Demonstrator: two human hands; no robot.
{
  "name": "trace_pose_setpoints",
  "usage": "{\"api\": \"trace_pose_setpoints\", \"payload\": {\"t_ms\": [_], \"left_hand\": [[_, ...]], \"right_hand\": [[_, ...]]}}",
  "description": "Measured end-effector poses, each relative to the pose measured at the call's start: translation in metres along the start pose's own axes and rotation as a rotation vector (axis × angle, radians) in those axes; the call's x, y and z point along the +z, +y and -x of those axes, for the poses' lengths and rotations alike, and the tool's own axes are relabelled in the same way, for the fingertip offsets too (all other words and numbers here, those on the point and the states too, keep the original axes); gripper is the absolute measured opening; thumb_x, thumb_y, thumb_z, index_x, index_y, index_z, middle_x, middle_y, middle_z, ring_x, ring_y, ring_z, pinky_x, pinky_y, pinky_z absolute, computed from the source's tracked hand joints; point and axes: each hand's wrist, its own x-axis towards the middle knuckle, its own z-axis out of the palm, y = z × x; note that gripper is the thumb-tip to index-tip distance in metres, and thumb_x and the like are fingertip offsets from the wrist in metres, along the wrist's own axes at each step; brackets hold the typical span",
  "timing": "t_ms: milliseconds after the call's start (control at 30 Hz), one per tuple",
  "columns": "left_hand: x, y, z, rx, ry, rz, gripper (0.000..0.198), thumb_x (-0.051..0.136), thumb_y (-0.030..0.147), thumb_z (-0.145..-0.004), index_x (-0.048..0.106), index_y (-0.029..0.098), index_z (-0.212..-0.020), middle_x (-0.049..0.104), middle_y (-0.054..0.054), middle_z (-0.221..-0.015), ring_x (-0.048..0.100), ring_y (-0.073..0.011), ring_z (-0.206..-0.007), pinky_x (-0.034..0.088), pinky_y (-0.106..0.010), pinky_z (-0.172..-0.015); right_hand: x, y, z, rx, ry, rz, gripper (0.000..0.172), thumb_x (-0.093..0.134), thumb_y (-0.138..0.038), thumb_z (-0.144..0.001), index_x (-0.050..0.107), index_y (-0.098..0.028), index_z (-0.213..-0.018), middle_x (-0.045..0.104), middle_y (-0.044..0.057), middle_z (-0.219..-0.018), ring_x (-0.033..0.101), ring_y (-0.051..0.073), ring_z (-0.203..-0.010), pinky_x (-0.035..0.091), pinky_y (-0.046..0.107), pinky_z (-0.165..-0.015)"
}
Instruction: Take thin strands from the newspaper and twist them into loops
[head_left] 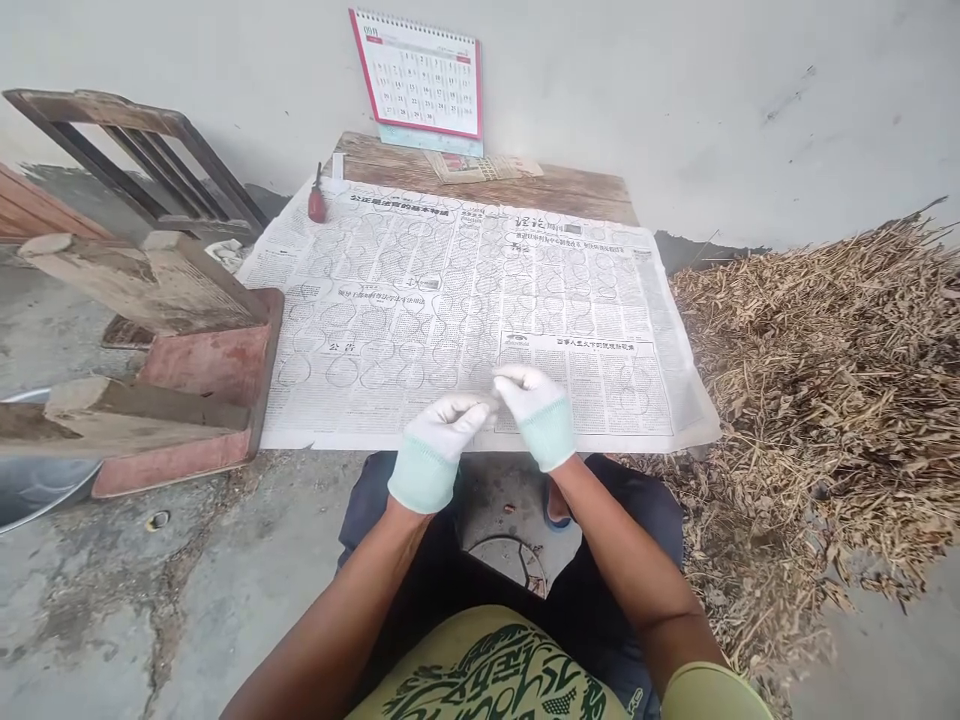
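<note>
— Grey concrete floor [112,620] and a scuffed white wall [712,110] fill most of the view. What stands between them?

— A low, weathered wooden table [570,195] is set against the wall, with a broad sheet of printed newspaper [465,300] spread flat across it. Its near edge faces the seated person, which seems to place the paper within easy reach of both arms. Rows of looped outlines cover the print.

— And around the table?

— A large heap of dry, straw-coloured stalks [817,400] is banked on the right. On the left, an overturned wooden stool with a red-painted seat [202,365] rests beside the table. A red-bordered wall calendar [416,75] hangs above, and a red-handled screwdriver [317,200] sits near the paper's far left corner, well away from the hands.

— Where are the hands?

— Both wear white knit gloves with pale green cuffs [427,475]. The left hand [442,440] and right hand [536,410] hover just above the newspaper's near edge, their fingertips almost meeting. The fingers [469,410] of each hand are gathered together and curled. Whether they pinch something thin, no one can tell from this view.
</note>
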Motion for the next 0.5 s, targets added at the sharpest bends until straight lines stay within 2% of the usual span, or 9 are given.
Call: {"api": "trace_pose_setpoints", "payload": {"t_ms": [167,233,333,500], "left_hand": [[-0.002,0.000,-0.001,0.022,-0.045,0.109,0.028,0.084,0.047,-0.084,0.079,0.020,-0.083,0.076,-0.007,-0.079,0.071,-0.0264,-0.093,0.054,-0.043,-0.097],[-0.003,0.000,-0.002,0.029,-0.061,0.148,0.029,0.085,0.048,-0.083,0.079,0.020,-0.080,0.073,-0.007,-0.073,0.070,-0.0258,-0.089,0.054,-0.043,-0.096],[-0.007,-0.002,-0.007,-0.030,-0.113,0.188,0.038,0.085,0.055,-0.080,0.078,0.019,-0.072,0.070,-0.007,-0.068,0.066,-0.0222,-0.074,0.055,-0.040,-0.083],[-0.022,-0.007,-0.022,-0.138,-0.285,0.251,0.050,0.089,0.061,-0.073,0.069,0.018,-0.056,0.062,-0.006,-0.058,0.058,-0.0179,-0.059,0.051,-0.036,-0.064]], "right_hand": [[-0.002,0.000,0.000,0.002,-0.037,-0.018,0.026,0.063,-0.025,-0.093,0.082,-0.027,-0.110,0.081,0.001,-0.111,0.075,0.019,-0.108,0.057,0.036,-0.102],[-0.004,0.000,0.001,-0.002,-0.062,-0.014,0.026,0.062,-0.023,-0.093,0.083,-0.027,-0.109,0.082,0.000,-0.108,0.076,0.019,-0.105,0.058,0.035,-0.101],[-0.005,0.000,0.003,-0.019,-0.056,0.009,0.025,0.060,-0.023,-0.094,0.083,-0.026,-0.104,0.082,0.000,-0.098,0.076,0.018,-0.099,0.058,0.035,-0.097],[-0.002,0.001,0.012,-0.099,-0.038,0.079,0.026,0.055,-0.023,-0.097,0.081,-0.026,-0.101,0.080,0.000,-0.097,0.074,0.018,-0.096,0.057,0.034,-0.092]]}}
